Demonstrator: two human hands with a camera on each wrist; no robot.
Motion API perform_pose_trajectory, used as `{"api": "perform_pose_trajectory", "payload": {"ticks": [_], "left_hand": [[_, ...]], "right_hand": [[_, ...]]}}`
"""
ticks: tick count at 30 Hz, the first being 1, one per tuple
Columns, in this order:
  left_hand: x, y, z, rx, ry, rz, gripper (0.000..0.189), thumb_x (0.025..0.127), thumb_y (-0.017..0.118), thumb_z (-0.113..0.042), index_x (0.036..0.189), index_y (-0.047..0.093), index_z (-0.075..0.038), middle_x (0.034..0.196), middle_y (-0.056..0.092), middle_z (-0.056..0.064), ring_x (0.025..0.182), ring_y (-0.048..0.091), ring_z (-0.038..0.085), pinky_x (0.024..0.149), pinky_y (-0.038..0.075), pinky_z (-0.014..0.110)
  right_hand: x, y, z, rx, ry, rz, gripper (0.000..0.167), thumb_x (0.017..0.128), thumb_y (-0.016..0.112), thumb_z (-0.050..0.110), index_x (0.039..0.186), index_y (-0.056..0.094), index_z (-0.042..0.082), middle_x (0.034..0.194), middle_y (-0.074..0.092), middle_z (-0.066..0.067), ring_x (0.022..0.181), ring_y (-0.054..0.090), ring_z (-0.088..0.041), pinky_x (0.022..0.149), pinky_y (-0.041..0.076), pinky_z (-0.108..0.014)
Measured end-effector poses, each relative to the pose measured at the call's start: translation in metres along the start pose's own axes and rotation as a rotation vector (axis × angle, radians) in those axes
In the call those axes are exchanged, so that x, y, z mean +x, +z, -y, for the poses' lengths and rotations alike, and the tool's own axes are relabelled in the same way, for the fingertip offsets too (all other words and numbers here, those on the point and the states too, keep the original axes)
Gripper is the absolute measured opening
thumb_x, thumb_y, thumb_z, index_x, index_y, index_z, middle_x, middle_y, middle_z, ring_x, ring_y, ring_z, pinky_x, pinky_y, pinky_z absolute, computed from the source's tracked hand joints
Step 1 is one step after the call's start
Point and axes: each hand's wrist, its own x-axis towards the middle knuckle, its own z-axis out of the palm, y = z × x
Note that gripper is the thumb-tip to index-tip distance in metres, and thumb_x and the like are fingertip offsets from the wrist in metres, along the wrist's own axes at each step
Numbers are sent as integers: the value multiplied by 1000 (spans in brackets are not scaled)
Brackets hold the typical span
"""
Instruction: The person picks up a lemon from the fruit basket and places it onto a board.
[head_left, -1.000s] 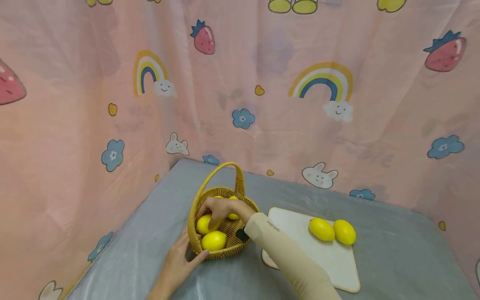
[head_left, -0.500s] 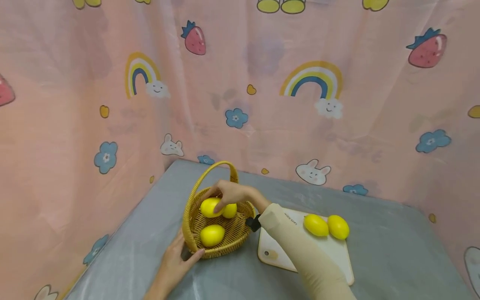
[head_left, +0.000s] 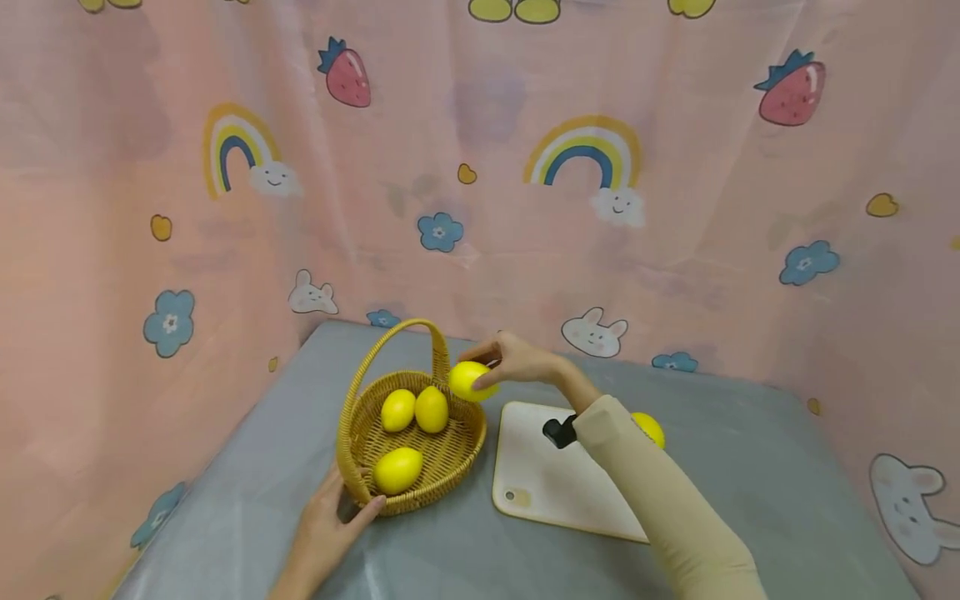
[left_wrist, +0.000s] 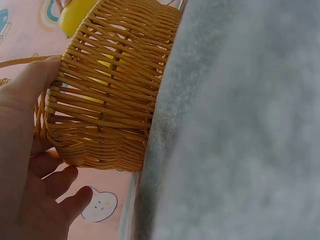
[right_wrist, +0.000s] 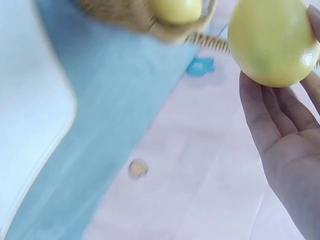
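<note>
My right hand (head_left: 528,360) pinches a lemon (head_left: 465,380) in the air, just off the right rim of a woven basket (head_left: 433,490). In the right wrist view the thumb and fingers hold that lemon (right_wrist: 270,42) from its sides. Inside the basket lie three more lemons: one at the left back (head_left: 397,411), one touching it (head_left: 431,410), and one near the front (head_left: 398,471). My left hand (head_left: 322,521) grips the basket's near left side. The left wrist view shows the thumb over the rim of the basket (left_wrist: 110,85) and the fingers along its outside.
Right of the basket a white board (head_left: 551,487) lies on the grey tabletop (head_left: 420,558). A lemon (head_left: 649,427) at its far side is partly hidden by the right sleeve (head_left: 667,492). A pink printed curtain (head_left: 510,275) closes off the back and left.
My right hand has lifted a lemon out of the basket and carried it up and right past the rim. The left hand keeps its grip on the basket. The head view has turned slightly right.
</note>
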Motion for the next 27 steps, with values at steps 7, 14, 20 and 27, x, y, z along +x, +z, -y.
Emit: {"api": "perform_pose_trajectory", "payload": {"ticks": [7,14,20,27], "left_hand": [[-1,-1,-2,3,-12,19,58,89,75,-41,133,60,-5,155,37,22,139,38,42,111,33,61],[0,-6,-6,5,-54,59,61,90,73,-46,133,61,-5,157,32,23,140,36,43,111,32,62],[1,-10,-9,22,-72,73,69,91,70,-48,141,54,-3,157,31,23,140,36,43,110,32,64],[0,-5,-11,27,-39,67,62,91,73,-44,134,59,-2,154,39,23,137,41,43,107,36,64]], "right_hand": [[-42,-18,-24,2,48,-119,50,88,76,9,133,60,-6,125,67,-17,114,63,-31,94,55,-36],[-72,-18,-49,-19,68,-156,49,89,75,9,131,59,-10,124,66,-21,112,64,-34,95,54,-39],[-86,-7,-68,-54,138,-171,46,90,75,13,129,63,-7,122,68,-17,109,64,-31,96,53,-41],[-98,7,-84,-99,131,-159,38,87,76,6,121,67,-8,112,72,-14,94,65,-23,88,56,-36]]}}
